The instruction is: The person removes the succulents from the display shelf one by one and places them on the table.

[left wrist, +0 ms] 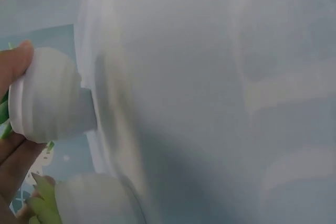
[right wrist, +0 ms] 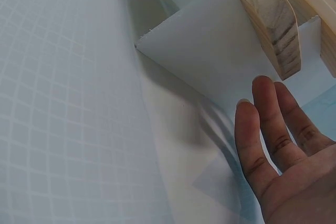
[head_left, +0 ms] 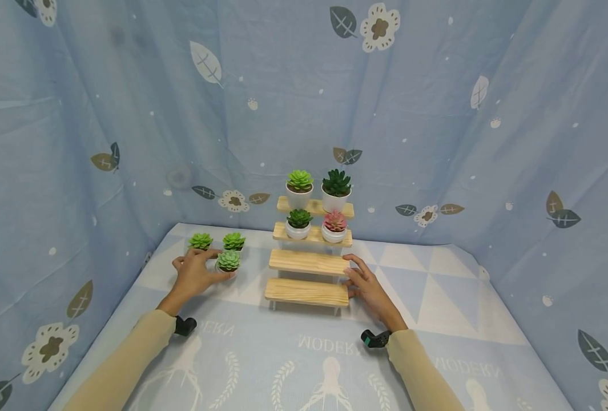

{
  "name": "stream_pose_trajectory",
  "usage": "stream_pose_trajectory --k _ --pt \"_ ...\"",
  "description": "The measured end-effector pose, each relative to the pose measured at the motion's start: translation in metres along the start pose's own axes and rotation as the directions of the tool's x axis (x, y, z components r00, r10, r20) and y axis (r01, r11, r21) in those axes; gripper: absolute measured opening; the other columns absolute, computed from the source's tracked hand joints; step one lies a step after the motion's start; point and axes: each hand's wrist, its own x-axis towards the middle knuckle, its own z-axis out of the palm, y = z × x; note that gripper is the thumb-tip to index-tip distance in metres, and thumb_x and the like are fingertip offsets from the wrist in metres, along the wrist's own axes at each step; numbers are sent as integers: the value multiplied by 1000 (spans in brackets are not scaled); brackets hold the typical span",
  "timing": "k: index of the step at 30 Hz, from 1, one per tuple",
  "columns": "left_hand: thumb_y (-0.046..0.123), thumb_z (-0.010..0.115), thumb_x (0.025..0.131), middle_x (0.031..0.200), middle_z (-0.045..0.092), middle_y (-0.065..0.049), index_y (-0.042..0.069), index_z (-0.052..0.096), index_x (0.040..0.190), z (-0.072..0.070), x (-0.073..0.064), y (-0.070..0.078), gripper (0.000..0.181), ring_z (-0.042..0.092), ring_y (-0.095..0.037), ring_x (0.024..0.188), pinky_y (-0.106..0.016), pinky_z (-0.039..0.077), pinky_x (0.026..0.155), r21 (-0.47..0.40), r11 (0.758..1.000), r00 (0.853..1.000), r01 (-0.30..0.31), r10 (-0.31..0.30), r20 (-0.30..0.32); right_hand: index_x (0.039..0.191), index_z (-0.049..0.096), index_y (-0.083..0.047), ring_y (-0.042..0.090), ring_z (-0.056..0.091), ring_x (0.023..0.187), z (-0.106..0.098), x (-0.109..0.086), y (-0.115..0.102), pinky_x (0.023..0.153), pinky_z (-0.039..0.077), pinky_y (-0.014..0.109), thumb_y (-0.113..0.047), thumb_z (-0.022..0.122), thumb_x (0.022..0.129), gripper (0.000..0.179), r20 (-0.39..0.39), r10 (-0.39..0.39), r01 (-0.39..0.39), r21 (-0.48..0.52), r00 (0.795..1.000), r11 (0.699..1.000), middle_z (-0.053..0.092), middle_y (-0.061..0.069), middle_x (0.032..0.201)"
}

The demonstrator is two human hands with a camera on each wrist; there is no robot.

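Observation:
My left hand (head_left: 194,275) pinches a pale green potted succulent (head_left: 229,261) between thumb and fingers. In the left wrist view its ribbed white pot (left wrist: 47,98) lies between them; whether its base touches the table I cannot tell. Two bright green potted succulents, one at the back left (head_left: 200,241) and one behind the held plant (head_left: 234,241), stand close by. Over at the right end of a four-step wooden stand (head_left: 309,262) is my right hand (head_left: 367,288), its fingers loosely extended. The right wrist view shows the fingertips (right wrist: 262,85) beside the wooden shelf end (right wrist: 286,51).
The top step bears a light green succulent (head_left: 300,188) and a dark green one (head_left: 336,191). A green succulent (head_left: 298,224) and a pink one (head_left: 334,226) occupy the step below. Behind the patterned tablecloth (head_left: 283,354) hangs a blue curtain (head_left: 293,103).

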Motion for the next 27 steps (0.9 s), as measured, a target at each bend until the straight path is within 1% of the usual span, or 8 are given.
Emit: stream_pose_trajectory --k 2,5,9,13,23,27 --pt "44 92 75 123 62 -26 4 68 132 1 0 0 73 45 -44 122 -72 12 98 15 1000 1000 0 0 4 158 37 -27 27 65 101 0 -1 0 76 57 43 -38 55 108 54 0 -4 4 -1 1000 1000 52 20 137" --pt "44 92 76 119 64 -23 5 69 131 3 0 -1 72 45 -43 121 -72 12 99 30 1000 1000 -4 4 3 156 40 -29 27 64 102 0 -1 0 76 57 42 -40 56 108 52 -2 -9 9 -2 1000 1000 52 20 137" --pt "45 93 75 115 68 -19 5 70 130 6 0 -3 71 46 -43 121 -72 11 101 49 999 1000 -16 16 2 157 39 -27 27 65 101 -1 -1 1 76 57 43 -40 56 107 54 -3 -8 8 -1 1000 1000 52 20 136" --pt "47 92 75 114 68 -19 5 70 130 8 1 -4 72 47 -44 121 -72 12 101 64 998 1000 -14 13 9 156 40 -29 27 66 101 -1 -1 2 76 57 43 -40 56 108 52 -5 -1 1 0 1000 1000 53 20 137" --pt "49 91 76 111 66 -19 4 68 131 4 3 -1 75 42 -45 122 -73 10 100 79 997 999 22 -26 46 157 38 -27 27 66 101 -1 0 2 76 57 43 -39 54 108 53 5 -8 8 -1 1000 1000 53 20 136" --pt "48 91 77 115 64 -23 2 66 133 3 4 2 77 40 -47 124 -74 10 99 102 994 997 38 -44 62 158 37 -26 27 66 101 -1 0 1 76 57 43 -39 54 108 54 4 -8 8 -4 1000 1000 53 19 135"
